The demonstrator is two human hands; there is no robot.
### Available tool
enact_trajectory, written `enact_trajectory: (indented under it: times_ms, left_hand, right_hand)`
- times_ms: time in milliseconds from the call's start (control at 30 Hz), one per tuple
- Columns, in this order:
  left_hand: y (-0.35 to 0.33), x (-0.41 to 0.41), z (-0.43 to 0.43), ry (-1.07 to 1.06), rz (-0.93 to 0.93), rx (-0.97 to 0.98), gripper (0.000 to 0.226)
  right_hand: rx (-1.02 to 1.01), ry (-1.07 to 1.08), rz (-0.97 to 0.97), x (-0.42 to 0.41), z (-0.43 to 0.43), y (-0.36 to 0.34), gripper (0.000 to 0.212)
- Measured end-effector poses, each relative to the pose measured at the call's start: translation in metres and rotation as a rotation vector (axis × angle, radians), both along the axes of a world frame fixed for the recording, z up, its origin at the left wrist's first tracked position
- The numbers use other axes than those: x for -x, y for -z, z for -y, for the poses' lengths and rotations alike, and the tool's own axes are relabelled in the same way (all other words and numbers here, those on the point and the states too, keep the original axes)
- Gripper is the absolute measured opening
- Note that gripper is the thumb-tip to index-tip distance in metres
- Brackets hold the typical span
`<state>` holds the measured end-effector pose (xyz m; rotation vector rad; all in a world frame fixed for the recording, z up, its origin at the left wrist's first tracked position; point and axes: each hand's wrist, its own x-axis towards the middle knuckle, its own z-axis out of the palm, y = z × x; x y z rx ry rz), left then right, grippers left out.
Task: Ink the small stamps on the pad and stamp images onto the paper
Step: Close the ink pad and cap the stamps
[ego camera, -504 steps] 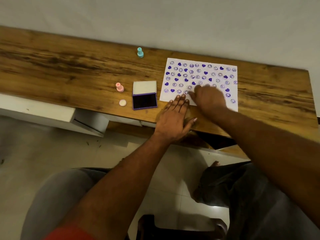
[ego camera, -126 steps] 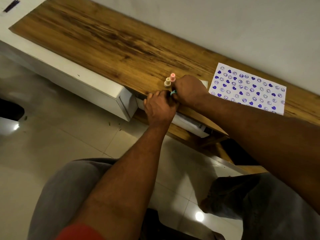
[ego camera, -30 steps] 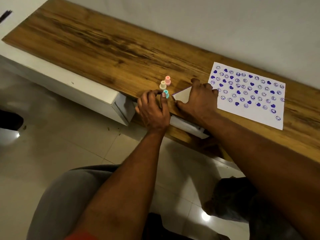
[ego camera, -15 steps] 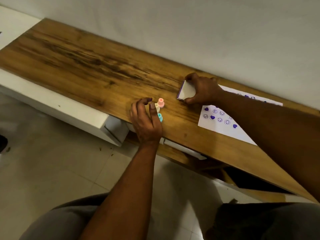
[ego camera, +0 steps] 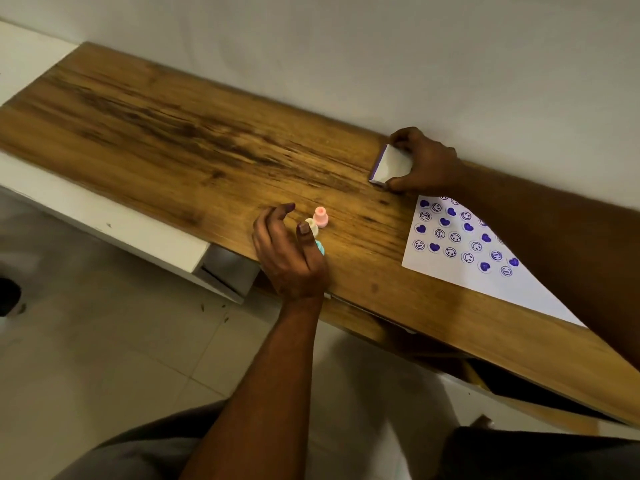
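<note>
White paper (ego camera: 464,271) with rows of purple hearts and smiley faces lies at the right of the wooden table (ego camera: 180,143); my right forearm hides part of it. My right hand (ego camera: 427,164) grips the closed ink pad (ego camera: 391,166), tilted on its edge near the back wall, just beyond the paper's top corner. Three small stamps stand near the front edge: pink (ego camera: 320,217), cream (ego camera: 312,226) and teal (ego camera: 320,250). My left hand (ego camera: 287,254) rests beside them with fingers spread, one fingertip against the cream stamp. The teal stamp is half hidden by that hand.
A pale wall (ego camera: 346,46) runs right behind the table. A white cabinet (ego camera: 114,226) with a drawer sits below the front edge at the left. Tiled floor (ego camera: 104,341) and my knees are underneath.
My right hand has carried the closed ink pad away from the stamps toward the back wall, above the paper. My left hand stays by the three stamps, fingers a little wider apart.
</note>
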<state>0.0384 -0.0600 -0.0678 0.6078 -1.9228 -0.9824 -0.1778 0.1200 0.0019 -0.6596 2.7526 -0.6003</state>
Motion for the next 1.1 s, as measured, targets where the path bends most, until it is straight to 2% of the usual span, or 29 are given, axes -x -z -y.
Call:
enact_trajectory:
  times_ms: [267, 400, 467, 533, 600, 667, 767, 833, 933, 1100]
  left_hand:
    - [0.002, 0.000, 0.000, 0.006, -0.006, -0.017, 0.046]
    - [0.001, 0.000, 0.001, 0.002, -0.020, -0.044, 0.045]
    - [0.001, 0.000, 0.001, -0.003, -0.018, -0.063, 0.043]
    - [-0.002, -0.001, 0.000, -0.003, -0.011, -0.077, 0.043]
    - [-0.005, -0.002, -0.002, -0.004, -0.006, -0.087, 0.043]
    - [-0.008, -0.002, -0.003, -0.005, -0.003, -0.101, 0.043]
    - [-0.011, -0.002, -0.004, -0.019, 0.027, -0.113, 0.034]
    - [-0.010, -0.003, -0.004, -0.047, 0.048, -0.105, 0.026]
    - [-0.006, -0.002, -0.003, -0.133, 0.075, -0.132, 0.027]
    - [-0.002, -0.001, -0.003, -0.158, 0.138, -0.170, 0.030]
  right_hand:
    - [-0.008, -0.035, 0.025, 0.001, -0.003, -0.002, 0.098]
    - [0.270, 0.004, -0.204, -0.010, 0.003, -0.017, 0.075]
    - [0.338, -0.131, -0.214, -0.019, 0.013, -0.026, 0.059]
    - [0.239, -0.357, -0.134, -0.032, 0.028, -0.035, 0.052]
    - [0.067, -0.552, -0.090, -0.046, 0.047, -0.037, 0.053]
    - [-0.044, -0.654, -0.101, -0.057, 0.064, -0.032, 0.054]
    - [-0.041, -0.720, -0.098, -0.067, 0.080, -0.025, 0.045]
    - [-0.045, -0.732, -0.111, -0.069, 0.085, -0.022, 0.035]
    - [-0.074, -0.673, -0.135, -0.064, 0.090, -0.017, 0.030]
    - [-0.075, -0.364, -0.200, -0.031, 0.093, -0.014, 0.036]
